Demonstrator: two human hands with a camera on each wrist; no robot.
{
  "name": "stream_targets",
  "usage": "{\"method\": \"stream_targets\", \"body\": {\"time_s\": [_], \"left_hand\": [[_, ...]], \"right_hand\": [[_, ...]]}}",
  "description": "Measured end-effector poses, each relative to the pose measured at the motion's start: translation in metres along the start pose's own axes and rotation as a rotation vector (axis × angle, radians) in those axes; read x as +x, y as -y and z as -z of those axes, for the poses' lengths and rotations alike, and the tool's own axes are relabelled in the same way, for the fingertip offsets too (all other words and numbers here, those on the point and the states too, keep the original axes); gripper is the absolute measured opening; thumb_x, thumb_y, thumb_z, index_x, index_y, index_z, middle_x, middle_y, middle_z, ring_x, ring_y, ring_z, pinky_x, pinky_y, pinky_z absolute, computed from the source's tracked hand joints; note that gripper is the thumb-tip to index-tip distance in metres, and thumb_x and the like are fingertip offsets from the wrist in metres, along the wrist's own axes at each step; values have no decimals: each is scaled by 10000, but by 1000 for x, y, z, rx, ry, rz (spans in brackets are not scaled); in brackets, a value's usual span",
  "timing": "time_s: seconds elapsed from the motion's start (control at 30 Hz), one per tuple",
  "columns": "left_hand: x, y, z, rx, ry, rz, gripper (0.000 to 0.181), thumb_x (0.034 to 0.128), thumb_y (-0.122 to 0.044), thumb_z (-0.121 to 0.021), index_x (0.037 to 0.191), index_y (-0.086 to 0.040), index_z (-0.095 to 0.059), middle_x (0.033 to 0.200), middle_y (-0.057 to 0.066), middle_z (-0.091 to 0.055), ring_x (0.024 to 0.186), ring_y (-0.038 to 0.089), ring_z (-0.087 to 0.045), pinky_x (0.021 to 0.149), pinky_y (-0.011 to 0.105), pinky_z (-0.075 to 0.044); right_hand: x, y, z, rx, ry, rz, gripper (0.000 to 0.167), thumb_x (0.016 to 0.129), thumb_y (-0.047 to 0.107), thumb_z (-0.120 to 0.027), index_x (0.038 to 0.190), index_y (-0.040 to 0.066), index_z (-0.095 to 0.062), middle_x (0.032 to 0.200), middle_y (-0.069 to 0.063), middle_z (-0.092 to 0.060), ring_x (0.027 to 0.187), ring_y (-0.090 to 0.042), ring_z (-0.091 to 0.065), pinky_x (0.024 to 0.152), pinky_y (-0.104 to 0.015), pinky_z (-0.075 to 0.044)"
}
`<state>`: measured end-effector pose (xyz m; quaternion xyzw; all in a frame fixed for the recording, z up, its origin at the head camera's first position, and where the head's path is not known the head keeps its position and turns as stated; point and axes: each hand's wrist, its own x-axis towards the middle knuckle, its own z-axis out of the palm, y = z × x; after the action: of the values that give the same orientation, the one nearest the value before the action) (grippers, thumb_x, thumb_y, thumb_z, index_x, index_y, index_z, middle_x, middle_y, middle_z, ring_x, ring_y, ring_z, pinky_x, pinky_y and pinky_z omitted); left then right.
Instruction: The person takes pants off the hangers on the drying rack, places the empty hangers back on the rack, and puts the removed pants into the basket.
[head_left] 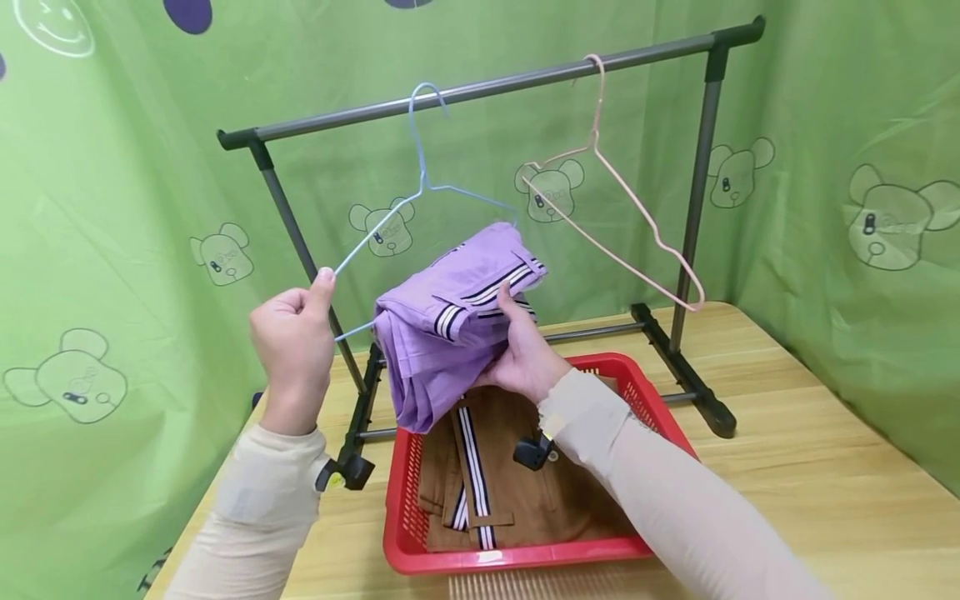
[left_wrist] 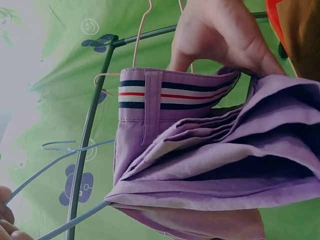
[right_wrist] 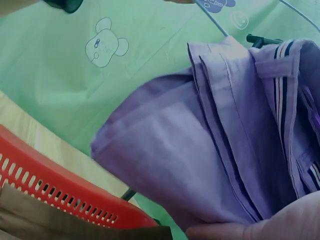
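A blue wire hanger (head_left: 422, 158) hooks over the rack's bar, and the left hand (head_left: 294, 342) grips its left corner. Folded purple trousers (head_left: 450, 333) with a striped waistband hang over the hanger's lower wire. The right hand (head_left: 525, 354) holds them from the right, thumb on the striped band and fingers beneath. In the left wrist view the blue hanger (left_wrist: 37, 172) enters the purple cloth (left_wrist: 215, 187), with the right hand (left_wrist: 225, 37) above the waistband. The right wrist view shows the purple folds (right_wrist: 170, 145) with part of the right hand (right_wrist: 270, 225) below.
A pink hanger (head_left: 637, 200) hangs further right on the metal rack (head_left: 510, 82). Below the hands, a red basket (head_left: 401, 500) holds brown clothing (head_left: 532, 500) with striped trim, on a wooden table (head_left: 795, 417). A green patterned curtain (head_left: 112, 208) surrounds the table.
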<state>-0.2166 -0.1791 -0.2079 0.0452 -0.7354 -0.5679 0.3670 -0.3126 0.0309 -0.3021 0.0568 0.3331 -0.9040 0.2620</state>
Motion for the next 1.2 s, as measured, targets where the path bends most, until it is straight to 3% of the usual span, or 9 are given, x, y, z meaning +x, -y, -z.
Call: {"method": "stream_targets", "body": {"time_s": [0.17, 0.27, 0.4, 0.5, 0.7, 0.97, 1.2], "left_hand": [[-2, 2, -2, 34, 4, -19, 528, 912, -355, -684, 489, -146, -446, 451, -51, -343, 460, 102, -300, 394, 233, -223], [-4, 3, -3, 42, 0, -40, 522, 907, -353, -690, 488, -150, -456, 447, -57, -347, 460, 102, -302, 394, 238, -225], [-5, 4, -3, 49, 0, -52, 516, 904, -359, -693, 489, -157, -463, 443, -70, -351, 461, 100, -310, 397, 243, -235], [-5, 4, -4, 47, 0, -53, 514, 904, -358, -693, 491, -158, -461, 444, -77, -354, 467, 102, -317, 402, 243, -241], [-5, 6, -2, 33, -3, -38, 510, 906, -349, -693, 495, -156, -461, 451, -65, -356, 471, 110, -318, 390, 238, -231], [-6, 8, 0, 26, -1, -25, 501, 906, -352, -692, 506, -149, -471, 459, -62, -375, 488, 117, -340, 388, 235, -251], [-6, 11, -1, 31, -3, -38, 512, 906, -350, -693, 495, -144, -470, 451, -60, -369, 500, 125, -348, 419, 250, -271]], "right_hand": [[3, 0, -3, 63, -66, -6, 438, 915, 517, -590, 1163, 156, -573, 1121, -20, -669, 1148, -216, -551, 1081, -467, -281], [2, 0, -5, 101, -61, 42, 250, 970, 370, -574, 1039, 130, -581, 925, -25, -704, 923, -168, -647, 994, -340, -405], [1, 0, -5, 115, -23, 111, 153, 1010, 237, -523, 1027, 86, -545, 874, -55, -699, 808, -175, -676, 869, -293, -508], [1, 1, -5, 110, -8, 114, 141, 1016, 206, -508, 1051, 72, -534, 880, -68, -697, 805, -183, -676, 921, -301, -493], [3, 3, -5, 100, 6, 92, 149, 1017, 195, -508, 1070, 60, -542, 882, -83, -697, 805, -194, -669, 1093, -334, -337], [2, 5, -4, 127, 34, 75, 173, 1013, 189, -521, 1114, 49, -540, 929, -105, -700, 849, -218, -668, 1104, -353, -325], [2, 5, -2, 100, 80, 134, 171, 1028, 176, -473, 1120, 39, -516, 947, -101, -689, 869, -210, -666, 1106, -360, -320]]}}
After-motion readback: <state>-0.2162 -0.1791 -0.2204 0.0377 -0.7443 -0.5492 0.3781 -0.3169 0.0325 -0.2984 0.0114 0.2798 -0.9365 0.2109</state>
